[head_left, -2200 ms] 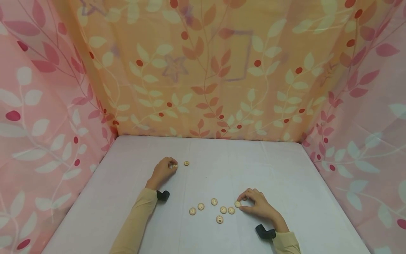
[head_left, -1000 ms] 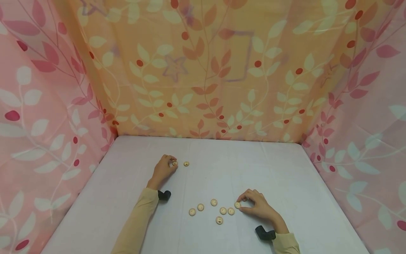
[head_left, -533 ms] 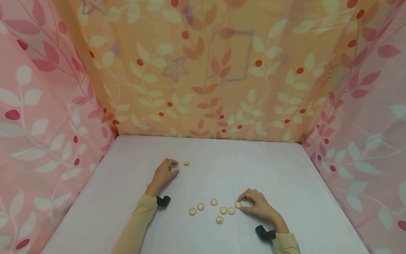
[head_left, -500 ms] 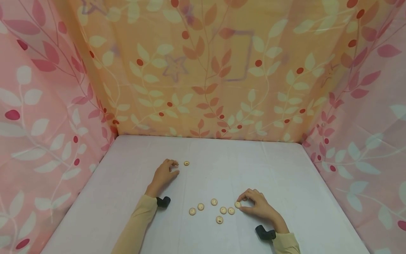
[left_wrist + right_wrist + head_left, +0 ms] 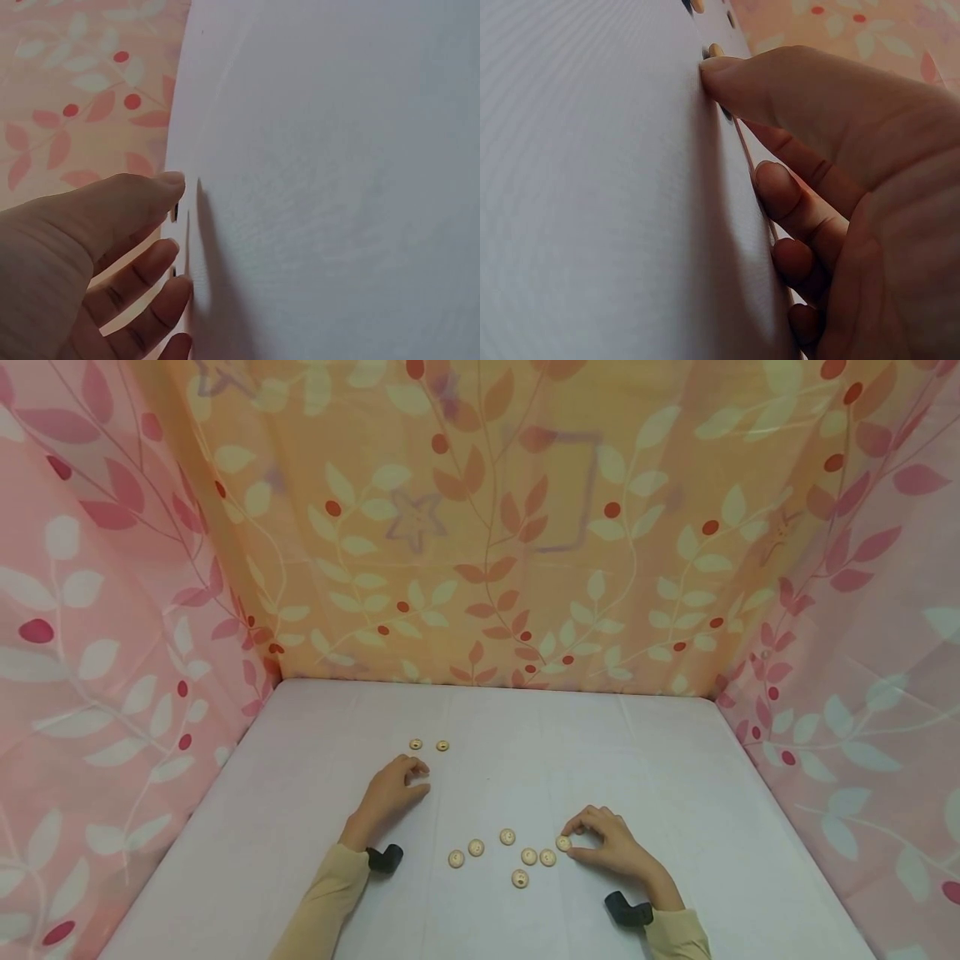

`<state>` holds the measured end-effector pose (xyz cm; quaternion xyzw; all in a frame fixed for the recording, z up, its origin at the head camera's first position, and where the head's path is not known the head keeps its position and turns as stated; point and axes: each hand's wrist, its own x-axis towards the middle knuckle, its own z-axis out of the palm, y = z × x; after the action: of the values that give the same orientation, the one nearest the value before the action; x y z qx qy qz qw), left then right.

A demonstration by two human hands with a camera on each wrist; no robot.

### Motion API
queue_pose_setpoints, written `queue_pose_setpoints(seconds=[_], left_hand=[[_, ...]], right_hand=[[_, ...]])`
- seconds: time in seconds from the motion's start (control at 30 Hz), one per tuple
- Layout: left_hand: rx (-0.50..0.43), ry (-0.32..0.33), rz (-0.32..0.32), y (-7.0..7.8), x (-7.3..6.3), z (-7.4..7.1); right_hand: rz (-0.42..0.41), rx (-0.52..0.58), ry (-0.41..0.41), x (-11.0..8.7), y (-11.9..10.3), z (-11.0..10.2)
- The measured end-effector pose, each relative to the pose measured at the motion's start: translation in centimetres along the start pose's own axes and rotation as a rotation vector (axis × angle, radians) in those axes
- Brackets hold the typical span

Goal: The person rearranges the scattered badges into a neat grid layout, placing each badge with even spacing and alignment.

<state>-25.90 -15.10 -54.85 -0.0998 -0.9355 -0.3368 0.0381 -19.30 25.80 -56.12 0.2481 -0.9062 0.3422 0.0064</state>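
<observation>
Nine round buttons (image 5: 528, 857) show on the white tabletop (image 5: 652, 760), all pale tan, the nearer ones with a rim and small marks at the centre. The right hand (image 5: 611, 845) has a narrow grip — thumb and fingertip pinching the rightmost button (image 5: 563, 843) of a loose group well apart from the far edge, about midway between the left and right edges. The other six of that group lie flat: two close together just left of the pinched one, one a little nearer the far edge, one in front with darker marks at its centre, and two side by side at the group's left end. The remaining two lie toward the far edge, left of its middle: the left far button (image 5: 416, 744) and the right far button (image 5: 442, 746), near each other but apart, both dark at the centre. The left hand (image 5: 386, 797) is just in front of this pair, its grip moderately wide — thumb and fingertips parted, pointing toward the right edge. Tan sleeves (image 5: 322, 893) cover the forearms. A leaf-printed orange sheet (image 5: 480, 527) rises behind the far edge, with pink sheets (image 5: 82, 718) along the left and right edges.
</observation>
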Motion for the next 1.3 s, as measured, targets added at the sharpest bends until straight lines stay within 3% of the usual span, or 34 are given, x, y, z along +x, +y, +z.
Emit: queue_pose_setpoints(seconds=[0.23,0.6,1.0,1.3], left_hand=[[0.003,-0.044,0.025,0.7,-1.3,-0.1],[0.009,-0.041,0.071,1.9,-3.1,0.3],[0.046,-0.054,0.117,2.2,-4.3,1.0],[0.041,-0.115,0.175,2.6,-5.5,1.0]], right_hand=[[-0.021,0.004,-0.006,0.0,0.1,0.0],[-0.026,-0.001,-0.005,0.0,0.1,0.0],[-0.016,-0.010,-0.006,0.0,0.2,0.1],[-0.008,-0.010,-0.007,0.0,0.3,0.2]])
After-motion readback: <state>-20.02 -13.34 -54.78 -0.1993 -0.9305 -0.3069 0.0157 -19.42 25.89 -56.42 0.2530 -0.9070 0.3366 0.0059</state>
